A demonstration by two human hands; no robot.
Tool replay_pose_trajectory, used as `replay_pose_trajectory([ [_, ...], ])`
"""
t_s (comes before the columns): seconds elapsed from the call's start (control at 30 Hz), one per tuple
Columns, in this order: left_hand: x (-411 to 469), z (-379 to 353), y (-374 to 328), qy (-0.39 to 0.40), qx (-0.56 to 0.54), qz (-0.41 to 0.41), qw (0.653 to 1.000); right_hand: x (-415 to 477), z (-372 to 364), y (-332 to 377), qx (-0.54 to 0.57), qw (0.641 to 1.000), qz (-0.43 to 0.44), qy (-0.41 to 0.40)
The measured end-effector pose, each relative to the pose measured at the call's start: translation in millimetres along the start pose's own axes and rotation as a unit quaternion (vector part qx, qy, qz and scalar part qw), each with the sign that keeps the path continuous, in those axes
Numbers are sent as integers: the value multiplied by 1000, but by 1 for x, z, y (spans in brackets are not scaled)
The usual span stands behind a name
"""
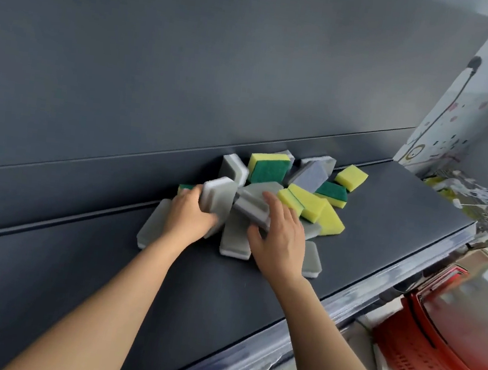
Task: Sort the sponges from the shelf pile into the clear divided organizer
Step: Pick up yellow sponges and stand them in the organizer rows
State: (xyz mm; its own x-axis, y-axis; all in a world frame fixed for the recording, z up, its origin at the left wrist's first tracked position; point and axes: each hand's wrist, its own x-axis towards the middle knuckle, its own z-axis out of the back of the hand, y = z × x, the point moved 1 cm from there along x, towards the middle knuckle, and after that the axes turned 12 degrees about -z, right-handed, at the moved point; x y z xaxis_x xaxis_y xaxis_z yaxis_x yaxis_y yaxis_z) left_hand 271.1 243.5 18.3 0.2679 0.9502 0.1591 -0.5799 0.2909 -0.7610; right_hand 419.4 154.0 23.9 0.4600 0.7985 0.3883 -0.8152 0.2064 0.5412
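Observation:
A pile of sponges (297,188) lies on the dark shelf (386,220) against the back panel: several grey-and-white ones and several yellow-and-green ones. My left hand (190,215) grips a grey-and-white sponge (220,195) at the pile's left side. My right hand (279,235) closes over another grey sponge (249,208) in the pile's middle, thumb under it. More grey sponges lie flat beneath both hands. The clear divided organizer is not in view.
The shelf's front edge (345,301) runs diagonally at lower right. Below it stand stacked red shopping baskets (444,341) on a light floor. Wire hangers and clutter (480,201) sit past the shelf's far right end. A patterned wall sheet (447,123) hangs behind.

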Motion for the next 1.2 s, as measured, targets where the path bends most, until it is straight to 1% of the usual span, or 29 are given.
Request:
replay_pose_trajectory([
  [0.07,-9,1,-3,-28,-32,16,999,-1,6,3,62,998,-2,-16],
  [0.13,-21,6,-7,-64,-84,26,994,-1,13,9,141,989,-29,-19],
  [0.2,-36,13,-10,-82,-136,37,987,-1,18,18,224,973,-51,3],
  [0.23,-45,17,-11,-83,-157,43,983,-2,19,22,268,961,-60,27],
  [0.3,-63,27,-11,-76,-183,53,979,-5,18,33,359,923,-95,99],
  [0.37,-83,39,-10,-71,-194,57,977,-11,14,45,435,873,-141,170],
  [0.43,-103,52,-6,-81,-200,64,974,-21,7,55,472,835,-183,215],
  [0.5,-122,66,-1,-94,-211,74,970,-33,1,70,483,825,-189,223],
  [0.57,-140,80,3,-103,-224,81,966,-46,-7,85,469,833,-176,234],
  [0.6,-149,87,5,-107,-226,84,964,-54,-12,93,459,835,-168,253],
  [0.63,-157,94,6,-114,-227,89,963,-62,-15,102,452,829,-163,285],
  [0.73,-184,117,15,-144,-226,96,959,-85,-24,129,435,802,-144,384],
  [0.8,-204,133,24,-176,-217,101,955,-100,-28,146,425,800,-116,408],
  [0.93,-254,167,45,-233,-203,106,945,-139,-35,185,424,787,-97,437],
  [1.0,-280,186,56,-250,-192,106,943,-163,-37,207,434,768,-102,460],
  [1.1,-321,216,71,-278,-181,117,936,-202,-42,244,438,719,-126,525],
  [1.13,-334,226,77,-285,-176,120,935,-215,-43,257,432,711,-122,541],
  [1.2,-362,248,90,-294,-168,123,933,-242,-44,281,422,708,-99,558],
])
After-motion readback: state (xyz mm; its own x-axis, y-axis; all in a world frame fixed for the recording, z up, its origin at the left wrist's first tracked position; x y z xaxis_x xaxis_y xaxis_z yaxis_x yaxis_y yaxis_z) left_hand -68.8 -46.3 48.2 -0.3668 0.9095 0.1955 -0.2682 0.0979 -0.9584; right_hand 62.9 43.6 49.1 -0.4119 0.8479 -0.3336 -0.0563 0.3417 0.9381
